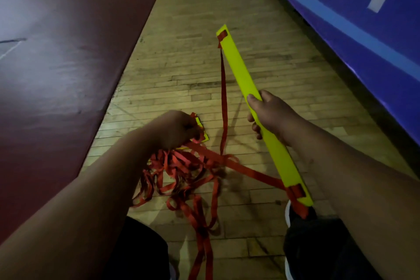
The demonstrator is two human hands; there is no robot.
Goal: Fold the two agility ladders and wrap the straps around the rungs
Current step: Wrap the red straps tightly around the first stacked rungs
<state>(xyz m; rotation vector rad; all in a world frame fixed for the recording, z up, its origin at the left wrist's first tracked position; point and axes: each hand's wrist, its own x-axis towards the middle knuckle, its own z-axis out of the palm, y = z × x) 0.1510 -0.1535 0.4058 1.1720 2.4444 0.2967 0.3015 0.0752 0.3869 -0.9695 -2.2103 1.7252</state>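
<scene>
Right hand (270,116) grips a yellow rung (241,70) at centre frame; left hand (175,128) clutches tangled red straps (181,166) lower down.

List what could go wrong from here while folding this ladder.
1. The red straps hang in a loose tangle under the left hand that grips them; bringing the yellow rung in the right hand over could pull loops into knots.
2. Strap ends trail along the wooden floor near the shoe; stepping on them might jerk the bundle loose.
</scene>
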